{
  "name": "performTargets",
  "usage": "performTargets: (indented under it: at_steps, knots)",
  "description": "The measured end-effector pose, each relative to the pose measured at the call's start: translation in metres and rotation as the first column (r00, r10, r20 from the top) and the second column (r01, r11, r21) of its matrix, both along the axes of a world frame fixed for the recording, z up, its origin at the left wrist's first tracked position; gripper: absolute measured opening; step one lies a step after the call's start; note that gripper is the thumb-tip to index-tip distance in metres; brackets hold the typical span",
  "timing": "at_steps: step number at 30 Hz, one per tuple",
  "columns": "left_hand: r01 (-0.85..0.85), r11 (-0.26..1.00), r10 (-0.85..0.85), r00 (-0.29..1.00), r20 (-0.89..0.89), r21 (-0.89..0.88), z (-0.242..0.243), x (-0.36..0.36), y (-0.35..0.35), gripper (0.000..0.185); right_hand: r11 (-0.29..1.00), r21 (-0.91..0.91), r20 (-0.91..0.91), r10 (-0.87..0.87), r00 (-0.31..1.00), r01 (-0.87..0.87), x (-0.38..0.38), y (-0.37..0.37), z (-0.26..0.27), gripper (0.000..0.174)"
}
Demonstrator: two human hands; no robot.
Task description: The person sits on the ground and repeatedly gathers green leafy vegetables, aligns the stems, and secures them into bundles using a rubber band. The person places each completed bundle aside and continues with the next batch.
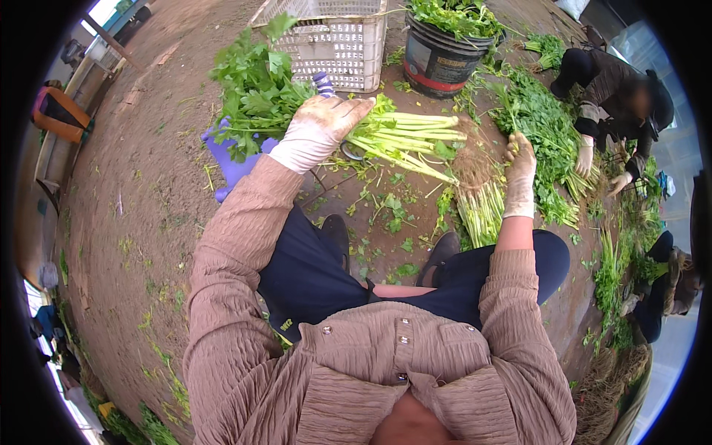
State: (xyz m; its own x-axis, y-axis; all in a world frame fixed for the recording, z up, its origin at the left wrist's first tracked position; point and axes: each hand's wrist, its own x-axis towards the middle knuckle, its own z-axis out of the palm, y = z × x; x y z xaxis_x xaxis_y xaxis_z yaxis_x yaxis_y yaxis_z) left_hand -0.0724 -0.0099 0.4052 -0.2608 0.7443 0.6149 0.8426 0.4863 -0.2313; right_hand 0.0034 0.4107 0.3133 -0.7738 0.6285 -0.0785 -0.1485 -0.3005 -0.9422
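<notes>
My left hand (328, 125), in a soiled white glove, grips a bunch of celery (411, 133) around its stalks. The leaves point left and the brown roots (473, 158) hang at the right end. My right hand (520, 161), gloved too, is closed on a thin leafy celery stem (509, 108) just right of those roots. Beneath the roots, a pile of celery stalks (481, 214) lies on the ground by my right knee. A purple cloth or bag (233, 167) lies under the leaves, and a purple-and-white wrapped roll (324, 84) shows behind my left hand.
A white plastic crate (334, 53) and a black bucket (445, 61) of celery leaves stand ahead. Heaped celery (537, 122) lies at the right, where a co-worker (617, 94) bends over plants. Another person (662, 289) sits further right. Leaf scraps litter the soil floor.
</notes>
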Motion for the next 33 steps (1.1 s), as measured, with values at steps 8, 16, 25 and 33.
performTargets:
  at_steps: [8, 16, 25, 33]
  knots:
    - [-0.035, 0.999, 0.034, 0.999, 0.033, 0.021, -0.005, 0.004, 0.015, 0.067, 0.321, 0.88, 0.194, 0.428, 0.883, -0.349, -0.019, -0.204, 0.086, 0.035]
    - [-0.098, 0.99, 0.112, 0.983, 0.148, -0.099, -0.007, 0.001, -0.011, 0.077, 0.887, -0.009, -0.046, 0.462, 0.886, -0.463, -0.014, -0.129, 0.047, 0.032]
    - [-0.128, 0.925, 0.379, 0.381, 0.843, -0.358, 0.02, -0.017, -0.028, 0.055, 0.954, -0.077, 0.099, -0.282, 0.954, 0.29, -0.018, 0.039, -0.072, 0.027]
    - [-0.03, 0.925, 0.371, -0.133, 0.919, -0.378, 0.0, -0.053, -0.044, 0.05, 0.656, 0.718, 0.316, -0.012, 0.949, -0.231, -0.012, -0.048, -0.053, 0.036]
